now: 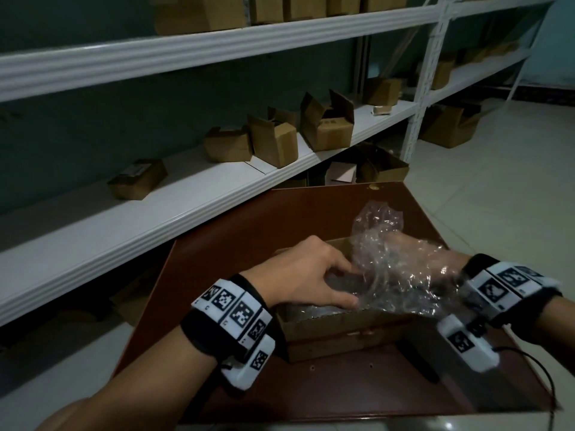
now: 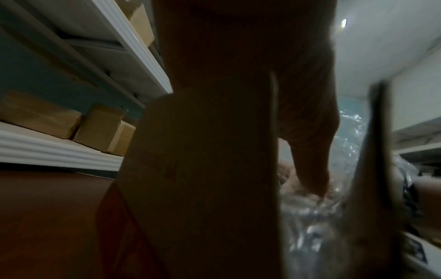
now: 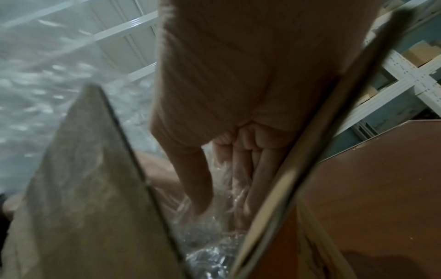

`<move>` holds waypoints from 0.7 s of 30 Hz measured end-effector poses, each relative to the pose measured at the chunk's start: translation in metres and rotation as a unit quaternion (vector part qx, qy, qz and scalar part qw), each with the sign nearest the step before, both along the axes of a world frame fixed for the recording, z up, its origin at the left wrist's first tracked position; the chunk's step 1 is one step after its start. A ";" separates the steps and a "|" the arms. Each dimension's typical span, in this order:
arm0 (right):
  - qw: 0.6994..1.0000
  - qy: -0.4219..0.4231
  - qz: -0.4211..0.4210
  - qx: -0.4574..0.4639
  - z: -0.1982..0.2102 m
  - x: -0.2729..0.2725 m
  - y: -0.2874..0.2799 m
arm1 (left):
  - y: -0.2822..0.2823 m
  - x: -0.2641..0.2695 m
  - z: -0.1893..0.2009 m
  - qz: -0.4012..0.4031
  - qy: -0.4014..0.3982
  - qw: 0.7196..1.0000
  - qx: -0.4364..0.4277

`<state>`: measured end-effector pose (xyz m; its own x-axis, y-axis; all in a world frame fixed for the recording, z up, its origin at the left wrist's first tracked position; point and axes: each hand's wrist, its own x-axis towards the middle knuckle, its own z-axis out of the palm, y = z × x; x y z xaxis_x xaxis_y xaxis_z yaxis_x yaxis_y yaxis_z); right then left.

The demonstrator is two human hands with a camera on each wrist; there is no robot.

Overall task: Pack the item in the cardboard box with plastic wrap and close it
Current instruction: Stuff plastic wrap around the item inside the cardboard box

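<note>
An open cardboard box (image 1: 342, 334) stands on a reddish-brown table (image 1: 249, 219). Crumpled clear plastic wrap (image 1: 389, 259) bulges out of the box's top and right side. My left hand (image 1: 351, 284) reaches over the box's left end, with fingers and thumb pressing on the wrap. My right hand (image 1: 417, 253) is under the wrap on the right. In the right wrist view, that hand (image 3: 222, 198) points straight fingers down into the wrap (image 3: 207, 251) between two raised flaps (image 3: 83, 207). The left thumb (image 2: 310, 160) touches the wrap (image 2: 322, 236). The item is hidden by the wrap.
A long white shelf (image 1: 186, 194) behind the table holds several small cardboard boxes (image 1: 273, 141), some open. More boxes sit on the upper shelf and on the floor under it. Pale tiled floor (image 1: 497, 188) lies to the right of the table.
</note>
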<state>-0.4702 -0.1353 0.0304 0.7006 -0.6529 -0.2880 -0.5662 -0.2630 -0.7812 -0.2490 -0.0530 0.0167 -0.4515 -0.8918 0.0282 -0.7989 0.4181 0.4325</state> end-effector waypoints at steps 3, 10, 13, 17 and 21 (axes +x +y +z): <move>0.997 0.017 0.034 -0.060 0.005 -0.001 0.006 | 0.000 -0.005 0.002 0.025 -0.100 0.995 -0.005; 0.992 -0.022 0.087 -0.086 0.006 -0.008 -0.011 | -0.004 -0.012 -0.006 0.051 -0.122 0.990 0.056; 0.994 -0.048 0.040 -0.094 0.008 -0.020 -0.021 | -0.005 -0.013 -0.006 0.047 -0.119 0.990 0.052; 0.967 -0.190 -0.037 -0.168 0.025 -0.021 -0.015 | -0.007 -0.015 -0.009 0.047 -0.120 0.991 0.042; 0.923 -0.285 -0.014 -0.259 0.046 -0.007 0.002 | -0.007 -0.015 -0.010 0.054 -0.115 0.990 0.054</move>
